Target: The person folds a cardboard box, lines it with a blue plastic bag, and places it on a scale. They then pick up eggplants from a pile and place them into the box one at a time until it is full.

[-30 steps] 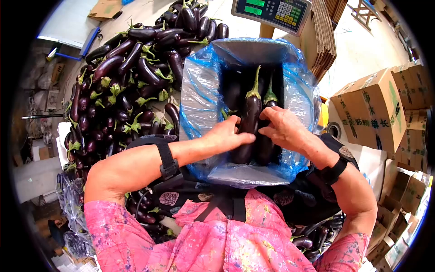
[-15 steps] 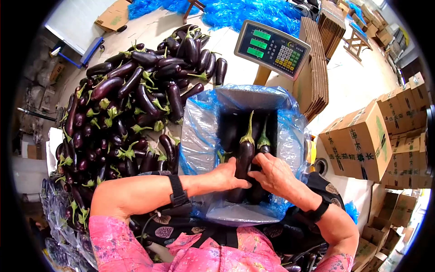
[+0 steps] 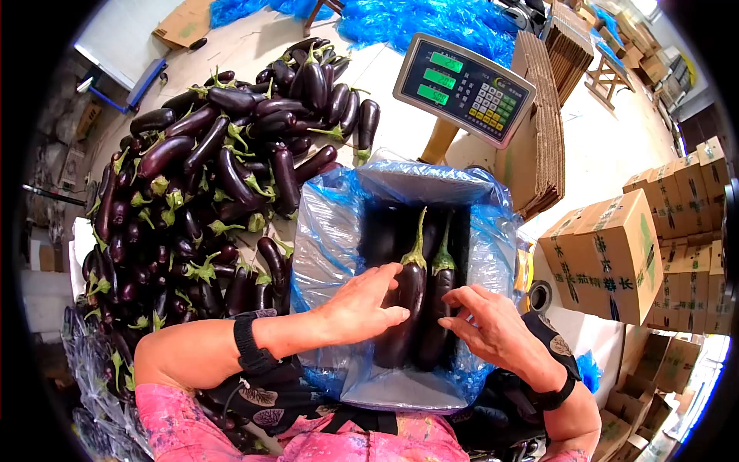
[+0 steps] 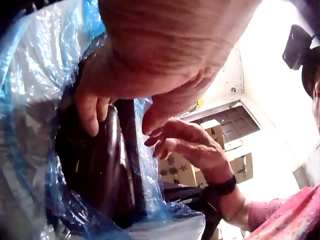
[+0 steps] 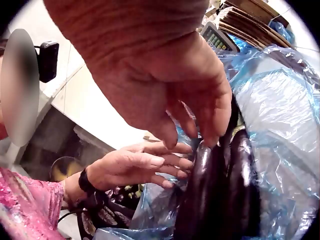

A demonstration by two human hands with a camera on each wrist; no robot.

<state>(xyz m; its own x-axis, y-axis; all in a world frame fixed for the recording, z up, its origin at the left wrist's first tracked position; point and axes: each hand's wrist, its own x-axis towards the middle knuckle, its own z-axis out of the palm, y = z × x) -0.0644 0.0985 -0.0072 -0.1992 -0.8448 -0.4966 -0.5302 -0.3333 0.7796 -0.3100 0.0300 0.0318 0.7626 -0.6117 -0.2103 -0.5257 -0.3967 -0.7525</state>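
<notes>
Two long dark eggplants lie side by side, stems away from the body, in a box (image 3: 409, 394) lined with clear-blue plastic: a left eggplant (image 3: 408, 304) and a right eggplant (image 3: 439, 308). At the left one's side is my left hand (image 3: 360, 306), its fingers extended and thumb apart. Beside the right one hovers my right hand (image 3: 496, 329), fingers loosely bent with nothing held. In the right wrist view, the right hand's fingertips (image 5: 212, 137) are close to an eggplant's end (image 5: 202, 170); touching or not, I cannot tell.
A big pile of eggplants (image 3: 223, 177) lies left of the box. Behind the box stands a scale display (image 3: 464, 88) with lit green readouts, beside stacked flat cardboard (image 3: 535, 138). A printed carton (image 3: 604, 258) is at the right, and blue plastic film (image 3: 431, 27) lies at the back.
Both hands have drawn back from the eggplants, and the fingers have spread a little. The eggplants lie in the box as before. The head view has shifted.
</notes>
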